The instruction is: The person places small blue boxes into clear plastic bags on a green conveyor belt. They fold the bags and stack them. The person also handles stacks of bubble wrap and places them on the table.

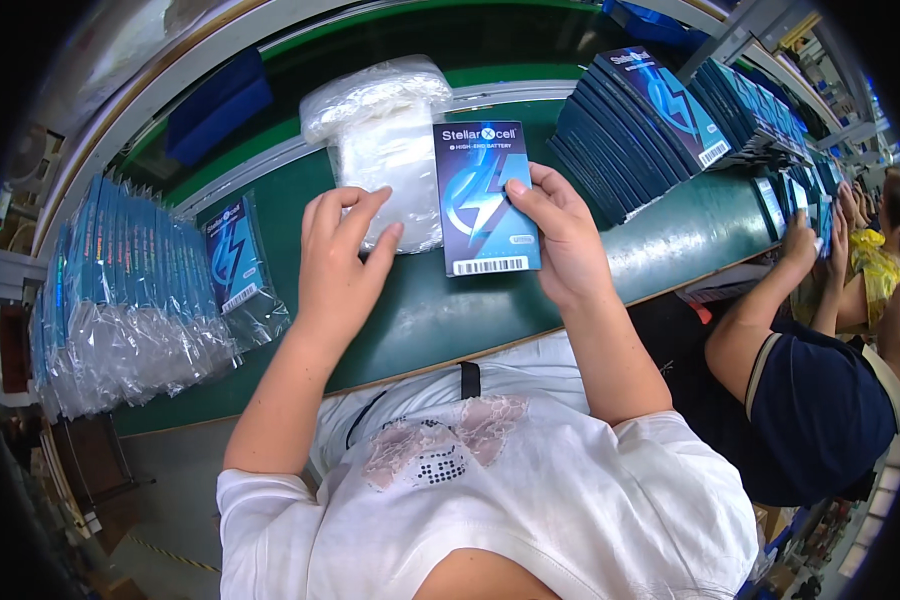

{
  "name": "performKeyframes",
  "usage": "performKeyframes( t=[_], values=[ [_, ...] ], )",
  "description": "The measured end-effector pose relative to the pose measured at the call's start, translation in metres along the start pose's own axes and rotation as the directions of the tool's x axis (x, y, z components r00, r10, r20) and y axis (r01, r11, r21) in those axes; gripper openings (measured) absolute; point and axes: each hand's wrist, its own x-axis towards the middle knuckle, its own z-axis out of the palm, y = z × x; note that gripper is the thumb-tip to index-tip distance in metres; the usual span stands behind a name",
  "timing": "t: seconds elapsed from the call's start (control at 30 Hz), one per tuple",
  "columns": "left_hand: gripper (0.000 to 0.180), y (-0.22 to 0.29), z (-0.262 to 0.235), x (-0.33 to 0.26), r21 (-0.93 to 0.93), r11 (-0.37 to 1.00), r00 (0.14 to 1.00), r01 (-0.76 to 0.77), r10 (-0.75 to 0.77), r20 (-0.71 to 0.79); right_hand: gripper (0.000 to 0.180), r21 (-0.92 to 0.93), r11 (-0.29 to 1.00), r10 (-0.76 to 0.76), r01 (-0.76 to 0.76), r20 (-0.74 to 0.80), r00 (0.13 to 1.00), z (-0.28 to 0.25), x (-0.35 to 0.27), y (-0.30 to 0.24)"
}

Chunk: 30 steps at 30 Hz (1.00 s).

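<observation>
My right hand [560, 235] grips a flat dark blue card package [482, 205] with a lightning-bolt design by its right edge, holding it above the green table [430, 320]. My left hand [342, 262] rests with curled fingers on the lower left edge of a stack of clear plastic bags [382, 140], touching the top bag. The card sits just right of the bags and partly over them.
A row of bagged blue cards [130, 300] stands at the left, with one bagged card [235, 262] lying flat beside it. Unbagged blue cards [640, 125] are stacked at the upper right. Another person in a dark shirt [810, 400] works to my right.
</observation>
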Motion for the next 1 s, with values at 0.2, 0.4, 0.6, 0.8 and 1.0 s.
performKeyframes(
  t=[0.2, 0.4, 0.6, 0.8, 1.0],
  values=[
    [0.053, 0.049, 0.021, -0.019, -0.772, 0.511, 0.909, 0.378, -0.363, 0.205, 0.038, 0.052, 0.986, -0.150, 0.156, -0.091, 0.984, 0.007, -0.013, 0.003],
    [0.039, 0.051, 0.031, -0.020, -0.902, 0.058, 0.861, 0.427, -0.330, 0.386, 0.033, 0.059, 0.993, -0.103, 0.105, -0.041, 0.994, 0.005, -0.031, 0.012],
    [0.035, 0.043, 0.016, -0.018, -0.827, 0.070, 0.811, 0.557, -0.258, 0.525, 0.036, -0.111, 0.984, -0.138, 0.137, 0.001, 0.990, -0.010, -0.032, -0.009],
    [0.033, 0.049, 0.010, -0.018, -0.827, 0.153, 0.835, 0.541, -0.212, 0.508, 0.039, -0.190, 0.955, -0.226, 0.227, 0.024, 0.974, -0.010, -0.030, -0.038],
    [0.032, 0.039, 0.009, -0.010, -0.843, 0.242, 0.845, 0.480, -0.383, 0.372, 0.037, -0.427, 0.903, 0.036, 0.050, 0.190, 0.981, -0.032, -0.043, -0.062]
  ],
)
